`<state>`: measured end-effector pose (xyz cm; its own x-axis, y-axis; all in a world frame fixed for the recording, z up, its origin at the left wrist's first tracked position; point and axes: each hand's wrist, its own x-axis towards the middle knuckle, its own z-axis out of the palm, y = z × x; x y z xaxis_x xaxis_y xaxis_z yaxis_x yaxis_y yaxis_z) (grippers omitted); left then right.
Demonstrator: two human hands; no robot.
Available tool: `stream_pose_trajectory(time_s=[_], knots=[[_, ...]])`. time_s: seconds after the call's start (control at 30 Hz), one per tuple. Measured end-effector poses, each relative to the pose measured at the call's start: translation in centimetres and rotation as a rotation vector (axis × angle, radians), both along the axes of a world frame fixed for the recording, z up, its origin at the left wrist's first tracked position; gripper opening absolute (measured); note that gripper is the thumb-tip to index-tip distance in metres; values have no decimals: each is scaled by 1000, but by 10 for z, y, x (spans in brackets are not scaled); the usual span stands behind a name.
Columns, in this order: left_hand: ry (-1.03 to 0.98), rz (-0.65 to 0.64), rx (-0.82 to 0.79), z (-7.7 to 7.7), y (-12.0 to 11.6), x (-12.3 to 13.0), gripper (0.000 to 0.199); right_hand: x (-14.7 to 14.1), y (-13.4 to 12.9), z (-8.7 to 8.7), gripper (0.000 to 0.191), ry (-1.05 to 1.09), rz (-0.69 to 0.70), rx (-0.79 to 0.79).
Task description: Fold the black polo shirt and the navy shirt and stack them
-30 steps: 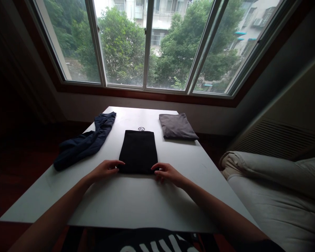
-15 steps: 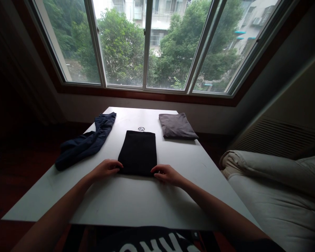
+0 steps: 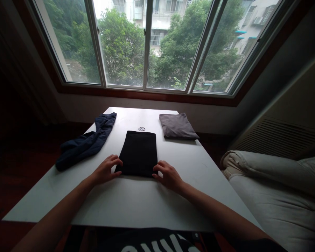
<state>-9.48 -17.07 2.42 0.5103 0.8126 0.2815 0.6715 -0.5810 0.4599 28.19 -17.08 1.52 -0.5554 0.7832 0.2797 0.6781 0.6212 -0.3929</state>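
A black folded cloth [image 3: 138,152], neatly rectangular, lies flat on the white table [image 3: 136,203] in front of me. My left hand [image 3: 107,168] is at its near left corner, thumb and fingers apart, fingertips touching the edge. At the near right corner my right hand [image 3: 168,175] rests the same way, its thumb spread from the fingers along the side. Neither hand grips the cloth now. Left of it lies a dark blue garment [image 3: 90,141], loosely laid out and creased. A grey folded cloth [image 3: 177,126] sits at the far right edge.
A small round dark-and-white mark or disc [image 3: 141,129] is just beyond the black cloth. Behind the table is a wide window [image 3: 147,45] above a low wall. A pale padded sofa [image 3: 275,196] stands close along the right side.
Both hands have opened from a pinch at the black cloth's near corners; their fingers now spread along its sides. The cloth's near left corner lies slightly farther out.
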Motion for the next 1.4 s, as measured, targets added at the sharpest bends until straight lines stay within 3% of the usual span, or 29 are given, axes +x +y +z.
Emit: stream_pose_trajectory(time_s=[0.17,0.3,0.57,0.8,1.2,1.4], knots=[[50,-110,70,-4,-2,7,68,-6,1,-10,52,-65,90,102],[69,-133,65,-9,1,5,74,-4,2,-11,52,-65,118,109],[140,-99,226,-15,7,6,63,-7,7,-17,44,-94,105,175],[218,-128,393,-13,8,10,21,-10,8,-18,40,-131,105,233],[-64,67,315,-15,8,12,14,-10,13,-26,50,-99,62,264],[-114,87,270,-13,7,10,15,-8,19,-26,34,-33,79,282]])
